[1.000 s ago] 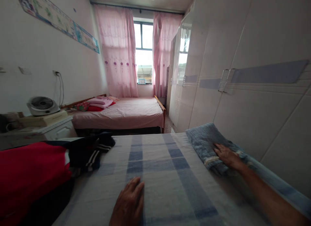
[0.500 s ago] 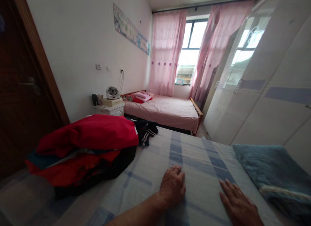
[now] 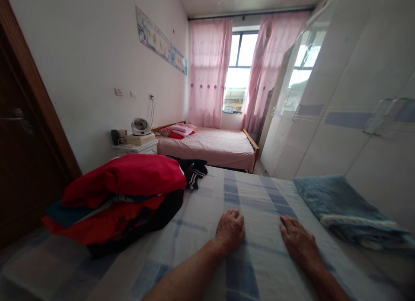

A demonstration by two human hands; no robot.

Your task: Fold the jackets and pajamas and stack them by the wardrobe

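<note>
My left hand (image 3: 231, 232) rests on the plaid bedsheet (image 3: 207, 270), palm down, with its fingers slightly bent and nothing visible in them. To its right, my right hand (image 3: 298, 240) lies on the same sheet with its fingers loosely stretched out. Beyond my left hand is a heap of clothes (image 3: 129, 180), with a red garment on top, and orange and black ones beneath. A dark sleeve end with white stripes (image 3: 195, 179) sticks out of the heap. The folded blue-grey blanket (image 3: 337, 201) lies right of my right hand, apart from it.
A second bed (image 3: 210, 145) with a pink sheet and pillows stands by the pink-curtained window. A small fan (image 3: 140, 126) sits on the white nightstand (image 3: 139, 147). White wardrobes (image 3: 340, 150) line the right side; a brown door (image 3: 22, 163) is at left.
The view has turned slightly to the right. My right hand has moved forward and a little towards my left hand over the sheet. My left hand has stayed nearly in place.
</note>
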